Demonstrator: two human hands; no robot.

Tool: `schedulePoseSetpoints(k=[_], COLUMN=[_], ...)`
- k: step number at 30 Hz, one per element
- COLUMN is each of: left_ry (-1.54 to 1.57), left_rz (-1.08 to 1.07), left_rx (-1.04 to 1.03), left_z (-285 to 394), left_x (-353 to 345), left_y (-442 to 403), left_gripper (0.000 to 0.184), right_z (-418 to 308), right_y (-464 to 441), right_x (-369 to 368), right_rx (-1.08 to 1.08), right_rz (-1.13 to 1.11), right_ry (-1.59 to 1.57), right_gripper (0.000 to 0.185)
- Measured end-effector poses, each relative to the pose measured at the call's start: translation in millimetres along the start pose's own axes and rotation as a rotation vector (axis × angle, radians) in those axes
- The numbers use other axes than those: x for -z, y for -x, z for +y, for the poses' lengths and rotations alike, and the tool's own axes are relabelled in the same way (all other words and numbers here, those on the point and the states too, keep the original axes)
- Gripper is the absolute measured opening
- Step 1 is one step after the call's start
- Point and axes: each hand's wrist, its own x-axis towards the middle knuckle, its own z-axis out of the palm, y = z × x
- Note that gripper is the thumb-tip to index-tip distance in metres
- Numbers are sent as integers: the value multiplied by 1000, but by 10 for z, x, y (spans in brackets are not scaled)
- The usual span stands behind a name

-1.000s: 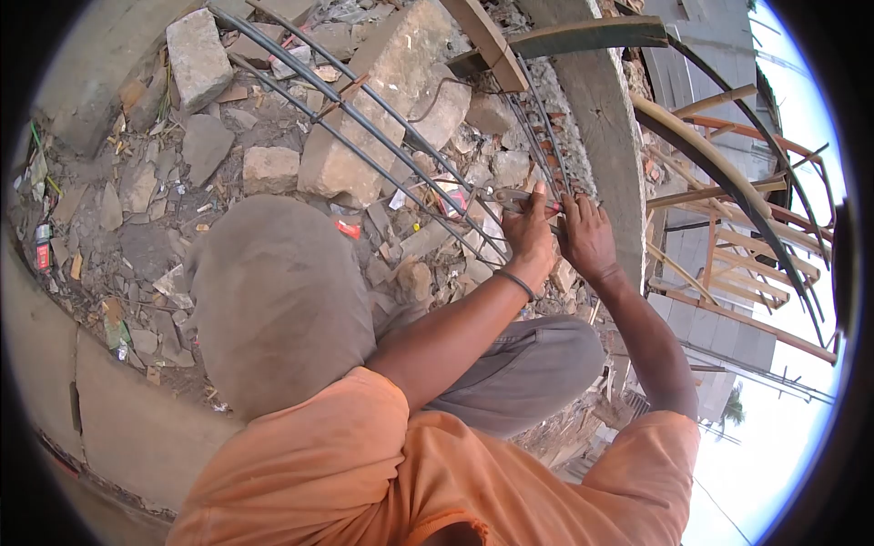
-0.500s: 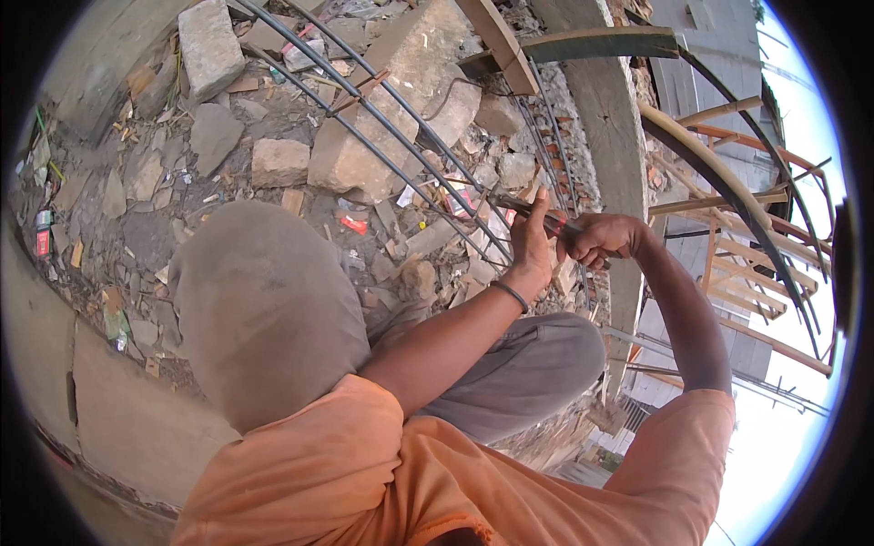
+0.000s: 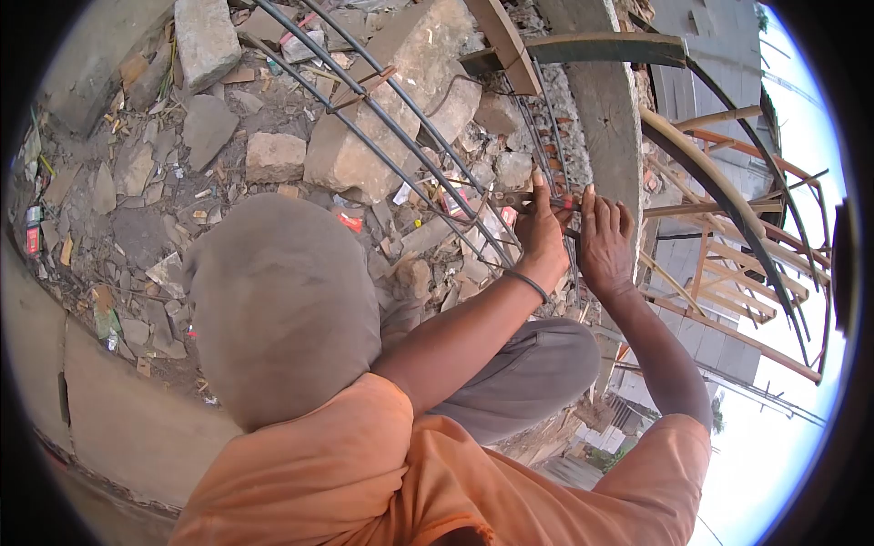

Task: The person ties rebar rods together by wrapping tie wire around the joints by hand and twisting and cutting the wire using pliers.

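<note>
My left hand [image 3: 543, 235], with a dark band at the wrist, is closed around a pair of pliers [image 3: 566, 202] with red on the handle. One of its digits points up along the tool. The dark head of the pliers lies against the rebar cage [image 3: 446, 187], near a cross tie. My right hand [image 3: 604, 244] is at the handle end, its fingers stretched out and their tips beside the handle. Whether the right palm bears on the lower handle is hidden. The long steel bars run diagonally from the top left down to my hands.
Broken concrete blocks [image 3: 276, 157] and rubble cover the ground. A wooden plank [image 3: 505, 45] stands over the far bars. A concrete beam [image 3: 596, 100] runs along the right, beside curved dark bars and timber framing [image 3: 728, 273]. My bent knee [image 3: 282, 300] is at the left.
My right hand has gone from a fist around the handle to stretched fingers, its forearm dropping lower. My left hand stays on the pliers and has shifted slightly right.
</note>
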Motion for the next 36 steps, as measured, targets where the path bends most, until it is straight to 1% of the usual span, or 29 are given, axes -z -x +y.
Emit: schedulePoseSetpoints(k=[3,4,6,7,8,9,10,11,12,15,17,18,19,21,24,26,27,28,29,31,32,33,35,36], left_ry=[-29,-33,-37,-40,-42,-46,-78,-69,-53,-39,-52,-2,60,179,155,90,8,-73,-154,-115,-88,-61,-37,-22], left_rz=[-48,-94,-173,-233,-293,-354,-358,-342,-330,-252,-183,-164,-158,-141,-172,-201,-163,-126,-91,-157,-189,-221,-217,-220], left_rx=[-31,-47,-83,-34,15,64,19,21,20,-14,-30,-16,-16,-12,-64,-75,-71,-69,-70,-70,-64,-56,-16,-1], left_z=[17,6,10,9,1,40,58,51,31,21,6,8,12,-4,23,82,56,35,17,23,60,103,75,62], left_x=[26,56,182,239,301,318,318,334,305,198,137,88,15,-87,-68,-14,41,98,152,207,218,222,249,244], left_y=[-72,-98,-118,-135,-154,-114,-65,-69,-83,-161,-190,-195,-173,-154,-165,-130,-129,-123,-139,-147,-123,-87,-111,-158], left_gripper=[56,54,50,49,48,47,52,54,56,63,69,72,71,71,65,57,56,55,53,49,49,48,50,52], right_z=[116,194,273,312,456,494,552,567,597,485,291,228,199,232,289,402,438,477,495,528,533,515,504,475], right_y=[-118,-174,-331,-417,-368,-521,-677,-781,-807,-844,-566,-445,-320,-293,-374,-500,-549,-563,-635,-814,-851,-802,-680,-673], right_x=[-127,-168,-96,-96,-398,-339,-235,-172,-225,-16,89,79,-94,-182,-332,-306,-307,-374,-366,-219,-173,-187,-172,-106], right_rx=[-73,-8,-27,-36,104,-47,-207,-376,-360,22,19,18,76,94,30,84,111,145,96,-1,-171,-237,-370,-370], right_rz=[-370,-360,-563,-663,-599,-928,-1258,-1590,-1572,-1142,-585,-307,-158,22,-151,-335,-429,-341,-579,-1056,-1442,-1485,-1566,-1517], right_ry=[-95,-134,-331,-430,-712,-852,-984,-1102,-1108,-605,-422,-324,-207,-46,-133,-246,-306,-382,-480,-669,-936,-1054,-1274,-1201], right_gripper=[56,51,39,34,30,32,33,35,39,40,49,56,62,54,43,36,33,23,23,25,32,33,35,39])
